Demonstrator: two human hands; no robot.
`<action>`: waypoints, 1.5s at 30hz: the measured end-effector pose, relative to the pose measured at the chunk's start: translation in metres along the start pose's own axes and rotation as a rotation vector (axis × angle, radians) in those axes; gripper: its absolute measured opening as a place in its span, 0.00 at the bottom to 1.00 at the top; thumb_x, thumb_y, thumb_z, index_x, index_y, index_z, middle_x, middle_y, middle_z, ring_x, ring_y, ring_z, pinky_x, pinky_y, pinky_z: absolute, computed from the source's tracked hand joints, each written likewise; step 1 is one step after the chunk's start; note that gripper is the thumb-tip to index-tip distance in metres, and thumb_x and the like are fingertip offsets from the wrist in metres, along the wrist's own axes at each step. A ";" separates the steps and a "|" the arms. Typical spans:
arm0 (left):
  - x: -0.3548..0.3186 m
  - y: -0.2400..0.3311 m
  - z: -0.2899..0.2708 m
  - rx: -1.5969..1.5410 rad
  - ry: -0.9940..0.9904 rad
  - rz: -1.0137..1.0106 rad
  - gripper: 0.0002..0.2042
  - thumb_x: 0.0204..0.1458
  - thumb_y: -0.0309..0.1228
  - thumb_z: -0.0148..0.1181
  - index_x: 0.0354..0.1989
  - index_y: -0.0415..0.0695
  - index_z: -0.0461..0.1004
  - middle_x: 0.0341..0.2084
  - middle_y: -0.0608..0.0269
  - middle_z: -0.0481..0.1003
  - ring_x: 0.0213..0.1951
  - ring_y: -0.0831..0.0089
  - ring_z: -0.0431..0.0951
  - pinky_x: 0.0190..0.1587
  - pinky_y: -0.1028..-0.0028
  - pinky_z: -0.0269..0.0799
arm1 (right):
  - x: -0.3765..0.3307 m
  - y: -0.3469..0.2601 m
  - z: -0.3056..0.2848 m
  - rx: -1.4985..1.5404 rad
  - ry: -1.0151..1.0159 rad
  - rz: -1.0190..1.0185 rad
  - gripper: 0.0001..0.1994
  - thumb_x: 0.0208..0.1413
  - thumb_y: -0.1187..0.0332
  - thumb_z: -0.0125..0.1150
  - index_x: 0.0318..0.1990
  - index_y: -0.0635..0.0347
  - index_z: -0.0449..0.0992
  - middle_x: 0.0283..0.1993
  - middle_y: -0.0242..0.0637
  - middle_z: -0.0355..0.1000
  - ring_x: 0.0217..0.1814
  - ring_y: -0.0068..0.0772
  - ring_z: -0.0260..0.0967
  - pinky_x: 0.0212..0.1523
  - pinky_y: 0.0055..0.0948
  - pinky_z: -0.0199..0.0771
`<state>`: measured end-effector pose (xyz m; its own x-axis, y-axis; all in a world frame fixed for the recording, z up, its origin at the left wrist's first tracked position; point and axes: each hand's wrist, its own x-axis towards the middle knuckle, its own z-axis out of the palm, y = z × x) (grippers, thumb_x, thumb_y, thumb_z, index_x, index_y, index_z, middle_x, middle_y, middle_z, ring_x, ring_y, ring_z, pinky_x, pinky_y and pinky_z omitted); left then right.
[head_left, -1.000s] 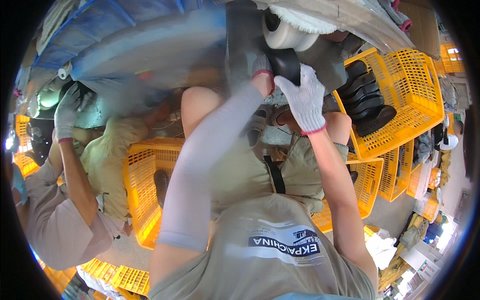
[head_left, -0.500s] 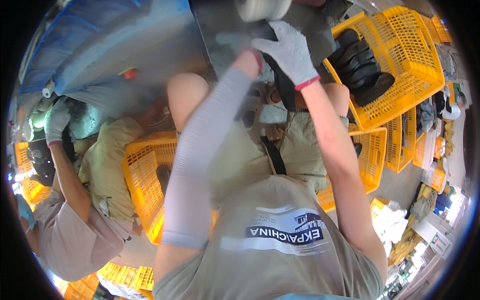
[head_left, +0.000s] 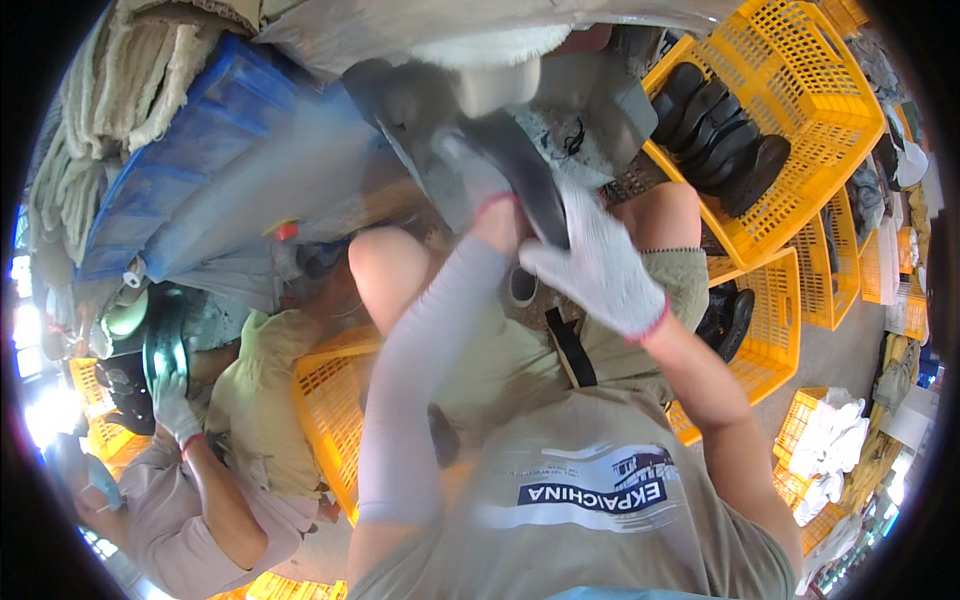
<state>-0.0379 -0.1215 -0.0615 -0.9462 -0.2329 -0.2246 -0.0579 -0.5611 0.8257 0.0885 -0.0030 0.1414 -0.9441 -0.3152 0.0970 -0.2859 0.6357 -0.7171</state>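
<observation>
Here, the gloved left hand (head_left: pixel 466 168) is blurred, its grip impossible to tell, beside a black shoe sole (head_left: pixel 533 190) just below a white wheel (head_left: pixel 500 86); the gloved right hand (head_left: pixel 598 265) grips the sole's near end; dark soles (head_left: pixel 708 122) line the left edge of a yellow crate (head_left: pixel 845 120).

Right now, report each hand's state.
Left hand: blurred beside the black shoe sole; grip cannot be told.
Right hand: holding the sole's near end.

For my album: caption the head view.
Near a white roller, a gloved right hand grips a dark sole-shaped piece, left hand blurred alongside.
</observation>
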 end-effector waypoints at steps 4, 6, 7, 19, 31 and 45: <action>0.011 -0.005 -0.002 0.116 -0.030 0.051 0.27 0.74 0.57 0.51 0.58 0.44 0.80 0.43 0.63 0.83 0.43 0.66 0.83 0.47 0.66 0.80 | -0.031 0.023 0.023 -0.153 0.019 0.037 0.33 0.58 0.67 0.68 0.70 0.65 0.67 0.59 0.57 0.77 0.59 0.62 0.77 0.57 0.50 0.79; 0.018 -0.004 -0.003 0.214 -0.057 0.091 0.27 0.74 0.57 0.51 0.58 0.43 0.80 0.43 0.63 0.83 0.43 0.66 0.83 0.47 0.66 0.80 | 0.000 0.056 0.041 -0.160 0.143 -0.017 0.25 0.59 0.69 0.66 0.64 0.65 0.72 0.49 0.54 0.79 0.49 0.63 0.80 0.49 0.53 0.80; 0.020 -0.003 -0.004 0.252 -0.069 0.123 0.27 0.74 0.57 0.51 0.58 0.43 0.80 0.43 0.63 0.83 0.43 0.66 0.83 0.47 0.66 0.80 | 0.017 0.072 0.050 -0.165 0.210 -0.059 0.20 0.58 0.69 0.65 0.57 0.64 0.73 0.43 0.53 0.79 0.43 0.62 0.79 0.43 0.54 0.79; 0.026 -0.002 0.007 -0.478 0.047 -0.458 0.28 0.78 0.54 0.41 0.71 0.45 0.69 0.59 0.62 0.77 0.58 0.68 0.76 0.64 0.69 0.71 | 0.079 0.081 0.040 -0.048 0.214 -0.109 0.32 0.53 0.42 0.73 0.49 0.66 0.82 0.49 0.55 0.81 0.53 0.58 0.79 0.54 0.47 0.79; 0.021 0.022 0.004 -0.339 -0.120 -0.221 0.28 0.77 0.57 0.43 0.69 0.47 0.73 0.57 0.68 0.79 0.60 0.68 0.77 0.63 0.66 0.75 | 0.061 0.075 0.006 0.281 -0.123 -0.109 0.24 0.55 0.62 0.67 0.59 0.60 0.80 0.45 0.46 0.81 0.46 0.40 0.80 0.50 0.39 0.77; -0.212 -0.067 0.242 -0.025 -0.458 -0.645 0.16 0.79 0.43 0.45 0.54 0.43 0.71 0.40 0.63 0.78 0.41 0.72 0.77 0.46 0.71 0.75 | -0.029 0.399 -0.333 -1.427 0.218 0.408 0.14 0.69 0.74 0.56 0.55 0.51 0.85 0.57 0.45 0.83 0.55 0.43 0.83 0.52 0.35 0.83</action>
<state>0.0896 0.1580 0.0561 -0.7655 0.4915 -0.4152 -0.6376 -0.4928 0.5922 -0.0532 0.4948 0.0824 -0.9648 0.0750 0.2521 0.2017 0.8260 0.5263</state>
